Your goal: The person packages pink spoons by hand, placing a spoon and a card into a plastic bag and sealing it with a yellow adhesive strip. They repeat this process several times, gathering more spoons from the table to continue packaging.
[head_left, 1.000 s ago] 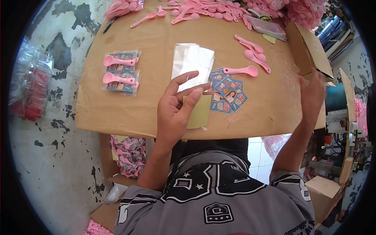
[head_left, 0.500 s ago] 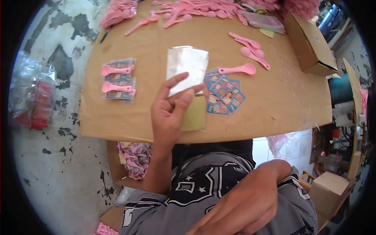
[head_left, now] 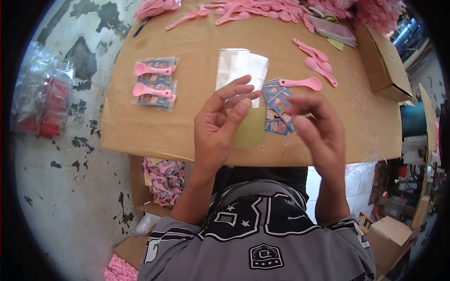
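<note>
My left hand (head_left: 219,122) is raised over the table's front, fingers curved and apart, with no object visible in it. My right hand (head_left: 321,129) hovers at the right, its thumb and bent fingers apart and empty, partly covering blue printed cards (head_left: 276,98). Between the hands lies a yellow-green paper square (head_left: 250,129). Clear plastic bags (head_left: 240,68) rest just behind my left hand. A pink spoon (head_left: 302,84) lies across the cards' top edge. On the left, two pink spoon sets (head_left: 153,90) sit on bagged cards.
Pink spoons (head_left: 262,10) are heaped along the back of the brown table (head_left: 187,136). More spoons (head_left: 318,63), a clear plastic case (head_left: 333,30) and a cardboard box (head_left: 384,63) stand right. Below the table's left front, a box holds packed pink spoons (head_left: 164,182).
My right hand has risen from my lap to above the cards. The camera view has shifted, so the table's things appear farther right and slightly higher.
</note>
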`<state>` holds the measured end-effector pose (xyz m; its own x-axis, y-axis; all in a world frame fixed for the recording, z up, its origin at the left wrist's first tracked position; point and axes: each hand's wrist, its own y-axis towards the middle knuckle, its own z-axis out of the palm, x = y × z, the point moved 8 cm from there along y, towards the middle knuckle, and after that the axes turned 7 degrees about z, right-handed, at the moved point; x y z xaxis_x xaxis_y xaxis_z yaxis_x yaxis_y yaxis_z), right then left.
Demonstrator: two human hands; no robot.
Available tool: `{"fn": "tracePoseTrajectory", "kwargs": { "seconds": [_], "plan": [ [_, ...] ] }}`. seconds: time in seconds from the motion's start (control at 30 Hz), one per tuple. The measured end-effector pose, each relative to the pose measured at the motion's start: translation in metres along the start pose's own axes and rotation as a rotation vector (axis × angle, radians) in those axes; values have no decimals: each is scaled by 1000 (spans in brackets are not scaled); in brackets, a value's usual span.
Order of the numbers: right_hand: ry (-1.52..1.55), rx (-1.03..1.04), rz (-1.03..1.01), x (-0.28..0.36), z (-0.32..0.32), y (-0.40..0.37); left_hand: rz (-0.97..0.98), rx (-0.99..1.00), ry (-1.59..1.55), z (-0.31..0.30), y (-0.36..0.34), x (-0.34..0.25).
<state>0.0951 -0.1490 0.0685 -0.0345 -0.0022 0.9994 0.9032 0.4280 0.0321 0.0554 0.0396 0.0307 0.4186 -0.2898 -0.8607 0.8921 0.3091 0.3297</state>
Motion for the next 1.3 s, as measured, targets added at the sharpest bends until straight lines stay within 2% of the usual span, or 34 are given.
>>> {"fn": "tracePoseTrajectory", "kwargs": {
  "seconds": [0.07,0.17,0.33,0.47,0.57,0.67,0.83,0.93,1.03,1.13,1.27,1.3],
  "plan": [
    [-60,38,-11,-13,9,10,18,30,33,7,1,0],
    [28,68,26,-25,21,20,19,92,82,6,0,5],
    [100,27,13,-30,14,29,-74,26,-16,2,-1,3],
    [208,32,-2,-24,9,31,-95,-4,33,-3,0,6],
    [209,77,-112,-14,6,29,-53,4,27,0,0,2],
    [27,152,-271,-8,-2,28,37,92,37,-2,0,-1],
    [-125,178,-404,14,-3,25,168,209,-12,6,4,-14],
    [-158,183,-436,15,-3,26,160,242,-169,6,7,-19],
    [-167,156,-408,13,2,27,94,182,59,4,2,-9],
    [-18,117,-304,1,1,29,-58,94,-17,11,5,-8],
    [142,68,-263,-6,1,28,-189,308,224,10,0,8],
    [147,48,-259,0,4,26,-150,272,147,10,-1,8]
  ]
}}
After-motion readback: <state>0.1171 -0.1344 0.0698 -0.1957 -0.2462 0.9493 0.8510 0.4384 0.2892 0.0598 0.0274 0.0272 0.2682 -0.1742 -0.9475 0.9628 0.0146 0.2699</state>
